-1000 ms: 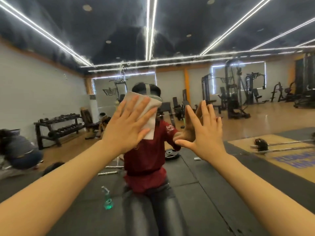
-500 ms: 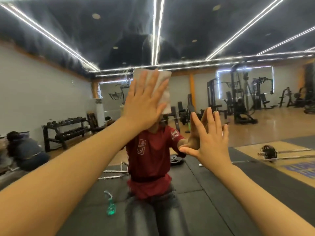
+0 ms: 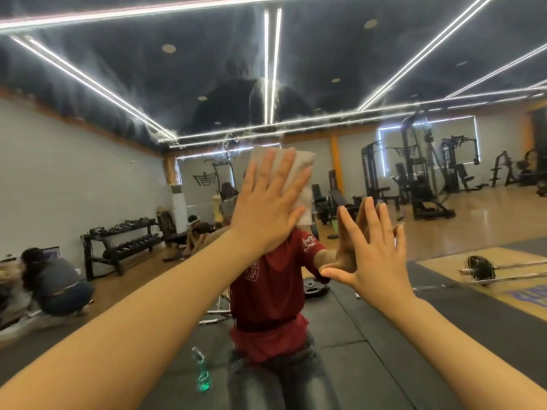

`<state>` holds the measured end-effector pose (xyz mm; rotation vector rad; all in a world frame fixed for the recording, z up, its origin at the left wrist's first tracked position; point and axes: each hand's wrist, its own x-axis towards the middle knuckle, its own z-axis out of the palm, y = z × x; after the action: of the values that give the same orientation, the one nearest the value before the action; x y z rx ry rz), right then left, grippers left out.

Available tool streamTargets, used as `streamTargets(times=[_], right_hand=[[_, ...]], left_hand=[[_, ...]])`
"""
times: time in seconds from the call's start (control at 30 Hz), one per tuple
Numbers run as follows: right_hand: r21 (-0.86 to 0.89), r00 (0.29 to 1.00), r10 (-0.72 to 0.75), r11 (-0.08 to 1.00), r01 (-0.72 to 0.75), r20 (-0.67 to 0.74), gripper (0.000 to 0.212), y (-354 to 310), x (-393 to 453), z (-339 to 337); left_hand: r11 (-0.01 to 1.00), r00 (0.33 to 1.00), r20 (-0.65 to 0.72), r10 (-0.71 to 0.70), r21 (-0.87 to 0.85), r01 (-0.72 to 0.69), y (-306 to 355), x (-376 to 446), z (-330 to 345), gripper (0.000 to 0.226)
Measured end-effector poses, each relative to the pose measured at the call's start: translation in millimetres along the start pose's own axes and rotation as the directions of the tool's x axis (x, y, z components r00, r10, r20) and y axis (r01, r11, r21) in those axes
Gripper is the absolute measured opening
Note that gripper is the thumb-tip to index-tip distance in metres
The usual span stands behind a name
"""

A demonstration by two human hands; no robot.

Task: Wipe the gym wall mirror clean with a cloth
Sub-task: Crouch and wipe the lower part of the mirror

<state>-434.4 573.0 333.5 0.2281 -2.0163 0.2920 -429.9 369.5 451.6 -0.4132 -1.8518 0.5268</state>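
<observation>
Task partway: hazy streaks remain on mirror (image 3: 118, 84) across upper frame, centre patch looks clearer. Left hand (image 3: 266, 208) flat, fingers straight, presses cloth (image 3: 305, 173) against glass at frame centre; cloth protrudes above and right of fingertips. Right hand (image 3: 376, 255) flat on glass, empty, centre-right.

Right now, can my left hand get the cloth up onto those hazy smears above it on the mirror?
Probably yes: the left hand already presses the cloth flat on the mirror, nothing blocks the smears just above.
</observation>
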Motion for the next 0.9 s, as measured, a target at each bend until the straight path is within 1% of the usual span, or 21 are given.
streamTargets(times=[0.1, 0.17, 0.2, 0.23, 0.33, 0.43, 0.5, 0.57, 0.6, 0.63, 0.67, 0.77, 0.83, 0.9], right_hand=[[0.004, 1.0, 0.003, 1.0, -0.003, 0.005, 0.111, 0.8, -0.1, 0.2], [0.008, 1.0, 0.002, 1.0, -0.003, 0.01, 0.111, 1.5, 0.1, 1.1], [0.011, 1.0, 0.005, 1.0, -0.005, 0.009, 0.111, 1.8, 0.2, 1.3], [0.015, 1.0, 0.007, 1.0, -0.007, 0.005, 0.111, 2.3, 0.5, 1.6], [0.019, 1.0, 0.007, 1.0, -0.007, -0.003, 0.112, 2.2, 0.6, 2.0], [0.024, 1.0, 0.002, 1.0, -0.002, -0.003, 0.113, 0.8, 0.5, 2.0], [0.018, 1.0, 0.0, 1.0, 0.0, 0.002, 0.114, 0.5, 1.0, 2.1], [0.012, 1.0, 0.003, 1.0, -0.003, 0.011, 0.113, 0.5, 1.8, 2.3], [0.008, 1.0, 0.003, 1.0, -0.003, 0.017, 0.113, 0.4, 1.8, 2.7], [0.004, 1.0, 0.004, 1.0, -0.004, 0.02, 0.113, 0.5, 1.8, 2.8], [0.002, 1.0, 0.004, 1.0, -0.004, 0.02, 0.113, 0.4, 1.7, 2.7], [0.011, 1.0, 0.001, 1.0, -0.001, 0.021, 0.113, 0.2, 0.9, 2.1], [0.015, 1.0, 0.002, 1.0, -0.002, 0.018, 0.113, 0.0, 0.2, 0.8], [0.01, 1.0, 0.004, 1.0, -0.004, 0.016, 0.112, 0.3, -0.3, -0.2]], left_hand=[[1.0, 0.999, 0.016, 0.029, -0.013, -0.028, 5.0, 19.9, -0.5, 0.067], [0.998, 0.998, 0.017, 0.065, 0.0, -0.065, -9.0, 14.3, -1.9, 0.067], [0.998, 0.998, 0.006, 0.063, 0.0, -0.063, -20.6, 8.1, -3.7, 0.068], [0.999, 0.999, -0.005, 0.032, -0.003, -0.032, -34.3, 0.4, -5.8, 0.069], [0.985, 0.986, 0.008, -0.165, -0.042, 0.165, -88.9, -35.1, -11.3, 0.071], [0.914, 0.917, 0.052, -0.394, -0.079, 0.397, -137.1, -83.6, -20.5, 0.073], [0.86, 0.864, 0.055, -0.5, -0.09, 0.503, -145.7, -94.3, -19.9, 0.071], [0.803, 0.811, 0.019, -0.584, -0.136, 0.581, -133.1, -78.4, -18.3, 0.07], [0.788, 0.798, -0.002, -0.603, -0.157, 0.595, -122.9, -63.4, -18.1, 0.07], [0.797, 0.806, -0.018, -0.592, -0.162, 0.582, -110.8, -47.2, -18.5, 0.07], [0.829, 0.835, -0.035, -0.55, -0.146, 0.54, -97.6, -30.3, -17.6, 0.07], [0.95, 0.948, -0.083, -0.307, -0.09, 0.299, -47.7, 17.4, -15.1, 0.069], [0.986, 0.988, -0.047, -0.144, -0.086, 0.14, -19.1, 38.9, -16.6, 0.07], [0.996, 0.998, 0.037, -0.053, -0.063, 0.056, -11.7, 44.5, -17.7, 0.071]])
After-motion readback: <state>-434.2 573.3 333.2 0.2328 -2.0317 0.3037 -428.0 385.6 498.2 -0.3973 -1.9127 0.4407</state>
